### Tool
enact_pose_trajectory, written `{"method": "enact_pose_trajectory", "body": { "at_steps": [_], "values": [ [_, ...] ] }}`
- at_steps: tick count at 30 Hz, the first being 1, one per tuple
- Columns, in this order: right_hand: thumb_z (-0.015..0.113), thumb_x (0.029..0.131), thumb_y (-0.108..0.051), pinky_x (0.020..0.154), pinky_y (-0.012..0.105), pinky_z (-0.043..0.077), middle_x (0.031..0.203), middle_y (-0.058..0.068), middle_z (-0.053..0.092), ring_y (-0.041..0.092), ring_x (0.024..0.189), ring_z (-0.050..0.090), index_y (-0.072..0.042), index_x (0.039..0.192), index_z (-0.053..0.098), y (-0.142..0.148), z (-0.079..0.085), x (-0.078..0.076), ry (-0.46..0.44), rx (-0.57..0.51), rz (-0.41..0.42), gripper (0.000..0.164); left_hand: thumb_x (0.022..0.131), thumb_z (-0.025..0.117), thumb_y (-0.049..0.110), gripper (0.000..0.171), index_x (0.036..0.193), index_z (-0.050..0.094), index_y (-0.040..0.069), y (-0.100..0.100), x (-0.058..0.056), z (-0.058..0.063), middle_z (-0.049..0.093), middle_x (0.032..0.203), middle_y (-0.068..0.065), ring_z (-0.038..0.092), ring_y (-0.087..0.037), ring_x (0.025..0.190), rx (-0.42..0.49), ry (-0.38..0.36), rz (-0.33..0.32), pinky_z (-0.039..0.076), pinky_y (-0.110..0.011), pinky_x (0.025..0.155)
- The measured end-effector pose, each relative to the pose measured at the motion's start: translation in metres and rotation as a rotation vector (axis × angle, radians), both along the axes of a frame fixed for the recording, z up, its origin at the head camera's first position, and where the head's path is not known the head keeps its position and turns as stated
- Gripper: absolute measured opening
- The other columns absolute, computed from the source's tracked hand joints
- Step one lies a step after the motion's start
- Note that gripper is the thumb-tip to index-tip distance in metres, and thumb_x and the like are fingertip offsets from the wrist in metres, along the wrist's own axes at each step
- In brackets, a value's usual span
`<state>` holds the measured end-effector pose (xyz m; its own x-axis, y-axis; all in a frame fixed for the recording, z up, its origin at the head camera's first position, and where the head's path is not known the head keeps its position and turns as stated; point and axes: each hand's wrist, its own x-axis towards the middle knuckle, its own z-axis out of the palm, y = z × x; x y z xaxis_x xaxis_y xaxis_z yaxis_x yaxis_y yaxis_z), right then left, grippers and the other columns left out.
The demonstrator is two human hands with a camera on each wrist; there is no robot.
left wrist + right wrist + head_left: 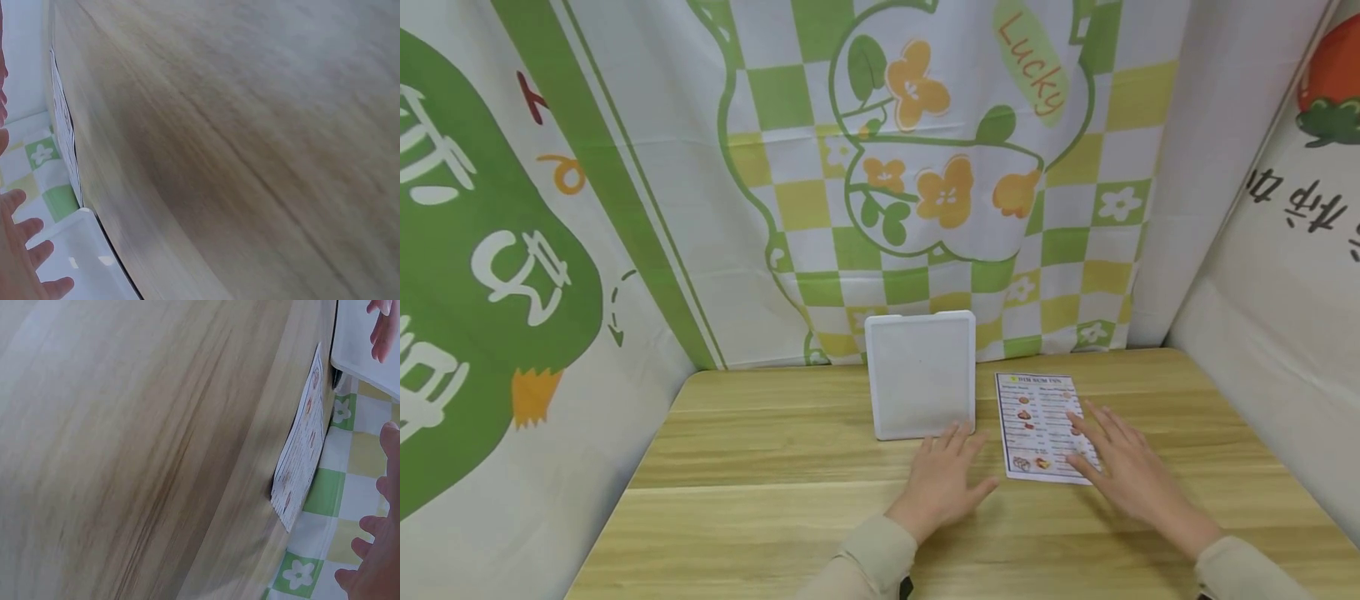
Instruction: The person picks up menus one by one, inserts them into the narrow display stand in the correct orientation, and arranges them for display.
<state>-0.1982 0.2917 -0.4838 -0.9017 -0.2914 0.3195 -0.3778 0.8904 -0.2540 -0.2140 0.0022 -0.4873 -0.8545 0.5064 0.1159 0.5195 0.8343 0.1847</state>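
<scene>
A white rectangular frame or stand (921, 379) is upright near the back of the wooden table. To its right a printed menu sheet (1037, 433), headed "DIM SUM INN" with small food pictures, lies flat. My left hand (942, 479) is in front of the white frame, fingers spread and holding nothing. Over the right edge of the menu sheet my right hand (1123, 467) hovers with its fingers apart; nothing is in it. In the right wrist view the sheet (303, 444) lies on the table, apart from the right hand's fingers (374, 525).
The wood-grain table (760, 500) reaches back to a hanging cloth (925, 183) with green and yellow checks and orange flowers. Printed cloth walls stand at the left (497, 275) and the right (1285, 275).
</scene>
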Motion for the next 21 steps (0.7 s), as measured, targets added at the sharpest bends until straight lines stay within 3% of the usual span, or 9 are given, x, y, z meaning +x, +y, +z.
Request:
{"method": "enact_pose_trajectory", "body": {
  "at_steps": [10, 15, 21],
  "values": [
    [0.057, 0.100, -0.040, 0.106, 0.070, 0.022, 0.154, 0.027, 0.030, 0.053, 0.137, 0.028, -0.007, 0.148, 0.043, 0.011, -0.008, -0.010, -0.070, 0.003, 0.032, 0.060, 0.099, 0.047, 0.057, 0.064, 0.153, 0.035, 0.027, 0.012, -0.008, -0.003, 0.035, 0.158, -0.005, 0.032, -0.026, 0.144, 0.021, -0.081, -0.024, 0.029, -0.051, 0.113],
    [0.057, 0.100, -0.040, 0.105, 0.072, 0.022, 0.153, 0.028, 0.032, 0.055, 0.136, 0.027, -0.007, 0.146, 0.045, 0.018, -0.014, -0.015, -0.132, -0.033, 0.048, 0.058, 0.099, 0.047, 0.057, 0.063, 0.153, 0.037, 0.026, 0.018, -0.012, -0.009, 0.036, 0.157, -0.002, 0.034, -0.024, 0.143, 0.009, -0.085, -0.032, 0.030, -0.047, 0.113],
    [0.062, 0.098, -0.035, 0.102, 0.072, 0.028, 0.151, 0.028, 0.035, 0.054, 0.133, 0.034, -0.005, 0.142, 0.050, 0.026, -0.023, -0.022, -0.132, -0.056, 0.095, 0.054, 0.099, 0.049, 0.055, 0.061, 0.152, 0.039, 0.025, 0.022, -0.014, -0.012, 0.039, 0.155, 0.000, 0.035, -0.021, 0.142, 0.001, -0.104, -0.045, 0.031, -0.045, 0.113]
  ]
}}
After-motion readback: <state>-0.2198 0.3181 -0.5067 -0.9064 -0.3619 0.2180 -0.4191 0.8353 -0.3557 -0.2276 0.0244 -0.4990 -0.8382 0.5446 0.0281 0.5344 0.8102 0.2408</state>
